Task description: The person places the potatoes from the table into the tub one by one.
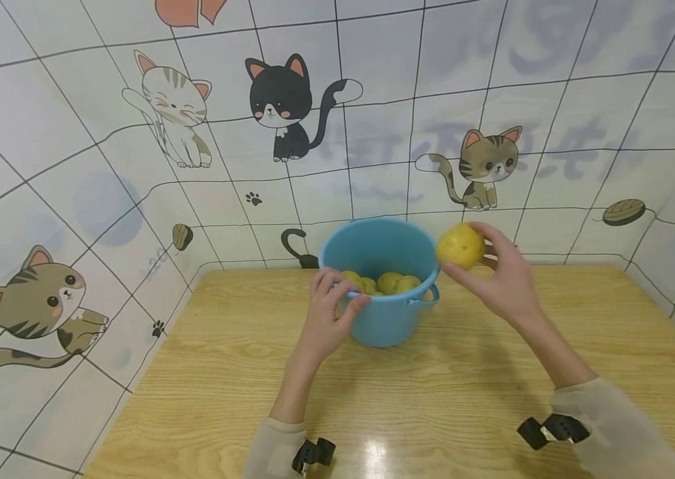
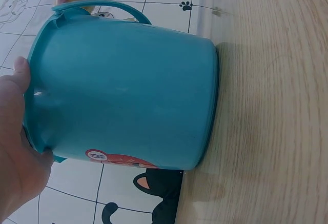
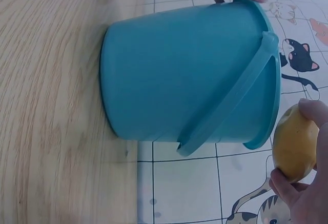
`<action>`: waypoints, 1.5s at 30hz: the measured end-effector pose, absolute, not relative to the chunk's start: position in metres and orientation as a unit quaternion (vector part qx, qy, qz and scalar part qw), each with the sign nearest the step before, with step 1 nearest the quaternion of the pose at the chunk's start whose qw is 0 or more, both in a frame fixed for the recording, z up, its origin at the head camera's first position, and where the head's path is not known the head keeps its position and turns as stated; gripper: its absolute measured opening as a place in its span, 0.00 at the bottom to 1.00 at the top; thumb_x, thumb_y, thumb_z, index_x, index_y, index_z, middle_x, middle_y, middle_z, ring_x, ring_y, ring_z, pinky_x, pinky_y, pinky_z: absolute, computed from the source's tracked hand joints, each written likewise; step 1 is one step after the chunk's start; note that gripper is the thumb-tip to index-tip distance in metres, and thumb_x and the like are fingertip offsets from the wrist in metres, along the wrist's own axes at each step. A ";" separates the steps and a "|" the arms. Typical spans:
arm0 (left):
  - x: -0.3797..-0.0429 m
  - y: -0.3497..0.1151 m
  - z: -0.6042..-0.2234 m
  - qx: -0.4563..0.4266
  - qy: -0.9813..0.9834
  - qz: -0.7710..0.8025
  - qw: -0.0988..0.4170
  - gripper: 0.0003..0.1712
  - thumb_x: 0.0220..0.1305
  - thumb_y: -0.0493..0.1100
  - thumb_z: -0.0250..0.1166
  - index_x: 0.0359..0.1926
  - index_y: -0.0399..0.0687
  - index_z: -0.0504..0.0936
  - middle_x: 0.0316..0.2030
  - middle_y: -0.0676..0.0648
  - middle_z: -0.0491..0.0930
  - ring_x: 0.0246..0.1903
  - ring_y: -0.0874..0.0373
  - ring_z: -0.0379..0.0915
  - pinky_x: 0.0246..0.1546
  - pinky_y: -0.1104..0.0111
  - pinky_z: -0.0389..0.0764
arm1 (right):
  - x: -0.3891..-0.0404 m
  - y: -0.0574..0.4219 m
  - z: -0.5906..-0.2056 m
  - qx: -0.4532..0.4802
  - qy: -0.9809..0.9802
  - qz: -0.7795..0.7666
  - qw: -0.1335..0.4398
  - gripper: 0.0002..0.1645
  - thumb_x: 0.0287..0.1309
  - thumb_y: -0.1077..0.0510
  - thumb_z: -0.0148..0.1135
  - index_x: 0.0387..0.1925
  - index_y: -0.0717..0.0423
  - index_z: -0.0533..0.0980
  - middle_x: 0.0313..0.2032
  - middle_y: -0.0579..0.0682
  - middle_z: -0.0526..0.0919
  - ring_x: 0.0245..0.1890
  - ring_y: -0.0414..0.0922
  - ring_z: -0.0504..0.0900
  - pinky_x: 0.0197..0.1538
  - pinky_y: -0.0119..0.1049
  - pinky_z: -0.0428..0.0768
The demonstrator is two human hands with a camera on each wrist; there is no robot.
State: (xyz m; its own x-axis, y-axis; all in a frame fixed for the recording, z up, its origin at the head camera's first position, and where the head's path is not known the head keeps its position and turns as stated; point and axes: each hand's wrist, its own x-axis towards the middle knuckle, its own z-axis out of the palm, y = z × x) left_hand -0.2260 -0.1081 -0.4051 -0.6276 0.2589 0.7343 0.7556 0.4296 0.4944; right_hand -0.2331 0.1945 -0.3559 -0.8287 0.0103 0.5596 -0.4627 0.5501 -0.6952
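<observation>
On the wooden table stands a light blue bucket [image 1: 385, 319], upright, with several yellow potatoes [image 1: 390, 283] lying low inside it. My left hand [image 1: 330, 313] grips the bucket's near left rim. In the left wrist view the thumb and fingers of that left hand [image 2: 23, 137] lie at the rim. To the right of the bucket, at rim height, my right hand [image 1: 501, 276] holds a yellow potato [image 1: 460, 246] between thumb and fingers. The right wrist view shows this potato [image 3: 295, 143] just outside the rim. The bucket's handle [image 3: 230, 98] hangs down along its right side.
The wooden table [image 1: 241, 372] reaches back to a wall covering [image 1: 373, 153] printed with cartoon cats and grid lines. A red label [image 2: 120, 158] shows on the bucket's side. Small black devices [image 1: 552, 431] are strapped to both sleeves.
</observation>
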 end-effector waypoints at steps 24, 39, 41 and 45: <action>-0.225 -0.110 -0.406 -0.319 -0.796 -0.425 0.289 0.26 0.72 0.65 0.54 0.34 0.48 0.80 0.38 0.50 0.69 0.56 0.49 0.60 0.63 0.51 0.59 | -0.233 0.149 -0.354 0.233 -0.819 0.458 0.256 0.47 0.48 0.60 0.80 0.69 0.57 0.68 0.63 0.55 0.74 0.53 0.54 0.78 0.50 0.26 0.78; -0.226 -0.110 -0.406 -0.322 -0.794 -0.428 0.288 0.25 0.72 0.64 0.55 0.34 0.49 0.80 0.38 0.51 0.69 0.56 0.49 0.60 0.63 0.51 0.59 | -0.237 0.141 -0.359 0.283 -0.817 0.439 0.244 0.47 0.50 0.59 0.79 0.70 0.60 0.66 0.64 0.58 0.72 0.57 0.54 0.75 0.55 0.53 0.79; -0.226 -0.111 -0.406 -0.322 -0.794 -0.428 0.287 0.25 0.72 0.65 0.55 0.34 0.49 0.80 0.38 0.51 0.69 0.56 0.49 0.60 0.63 0.51 0.59 | -0.237 0.140 -0.360 0.285 -0.819 0.435 0.242 0.46 0.51 0.59 0.78 0.70 0.60 0.67 0.63 0.59 0.72 0.57 0.55 0.76 0.57 0.51 0.79; -0.227 -0.111 -0.407 -0.323 -0.793 -0.428 0.289 0.25 0.71 0.65 0.55 0.34 0.49 0.80 0.38 0.51 0.69 0.55 0.49 0.60 0.63 0.52 0.58 | -0.235 0.140 -0.363 0.283 -0.818 0.442 0.238 0.41 0.55 0.61 0.75 0.68 0.60 0.68 0.63 0.60 0.72 0.57 0.58 0.78 0.59 0.51 0.77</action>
State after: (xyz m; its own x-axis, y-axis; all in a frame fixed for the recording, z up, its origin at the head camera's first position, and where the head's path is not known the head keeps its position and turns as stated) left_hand -0.2267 -0.1107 -0.4072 -0.6243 0.2643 0.7351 0.7595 0.4254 0.4921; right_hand -0.2353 0.1403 -0.3625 -0.7268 -0.2515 0.6392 -0.6724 0.4503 -0.5874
